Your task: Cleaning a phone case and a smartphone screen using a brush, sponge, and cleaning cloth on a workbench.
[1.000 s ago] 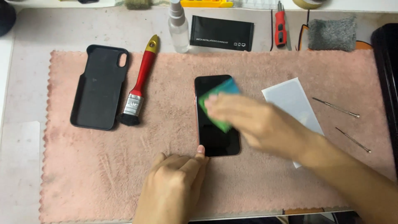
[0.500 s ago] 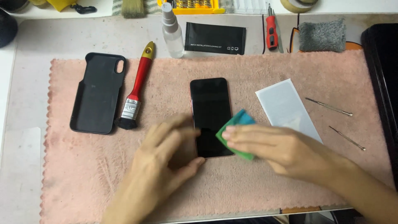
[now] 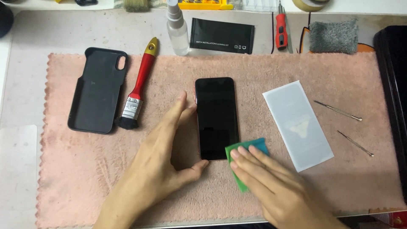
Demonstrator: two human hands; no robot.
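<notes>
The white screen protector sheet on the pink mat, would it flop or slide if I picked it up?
The white screen protector sheet lies perfectly flat with straight edges, so it is probably thin and fairly stiff, and light. On the fuzzy pink mat it likely won't slide easily.

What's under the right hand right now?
A green cloth lies under the right hand's fingers, on the pink mat at the phone's lower right corner. Most of the cloth is covered.
</notes>
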